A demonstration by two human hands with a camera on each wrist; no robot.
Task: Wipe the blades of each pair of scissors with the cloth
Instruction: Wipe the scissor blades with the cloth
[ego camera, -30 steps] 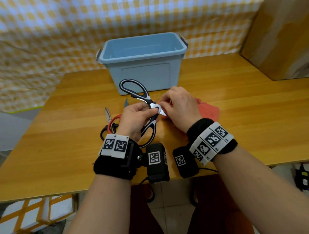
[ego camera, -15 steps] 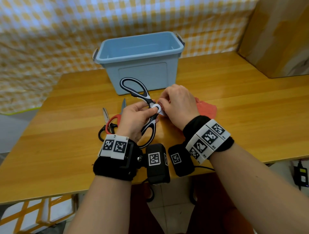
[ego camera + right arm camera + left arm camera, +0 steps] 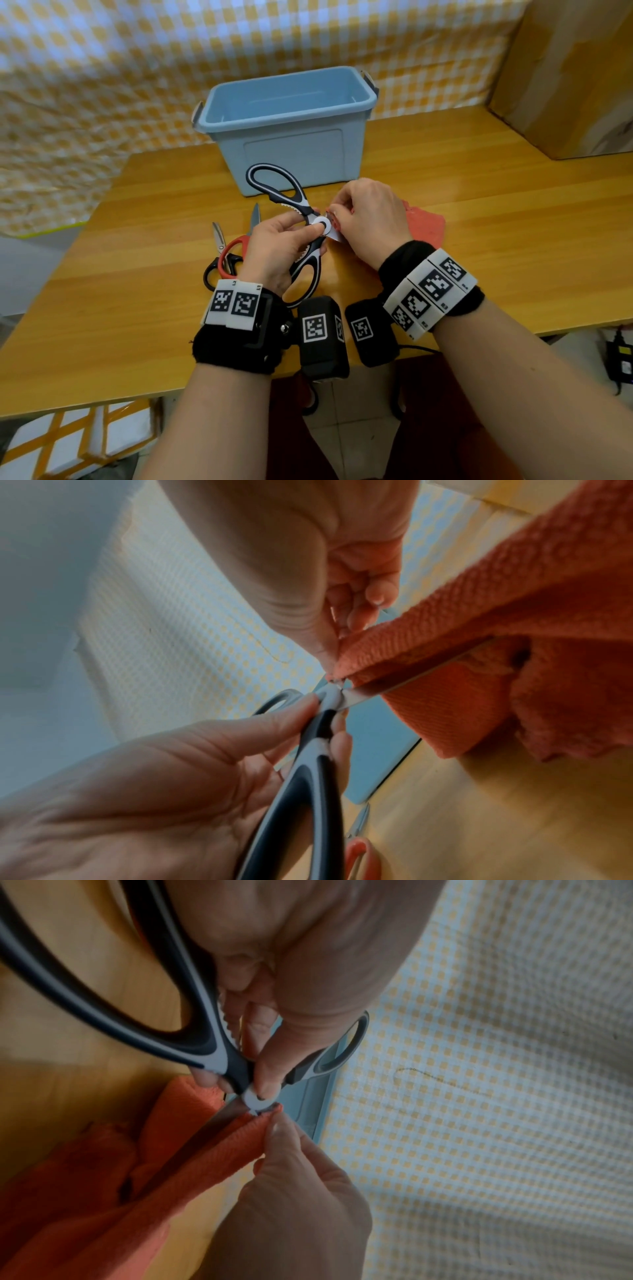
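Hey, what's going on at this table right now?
A person is cleaning scissors. The left hand grips the black-and-white scissors near the pivot, while the right hand pinches the orange cloth folded around their blade, right up by the pivot. Two more pairs, red-handled scissors and black-handled scissors, lie on the wooden table to the left. A blue bin stands behind.

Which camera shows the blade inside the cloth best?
The right wrist view: the blade runs bare into the folded orange cloth. The left wrist view shows it darker; in the head view the right hand hides most.
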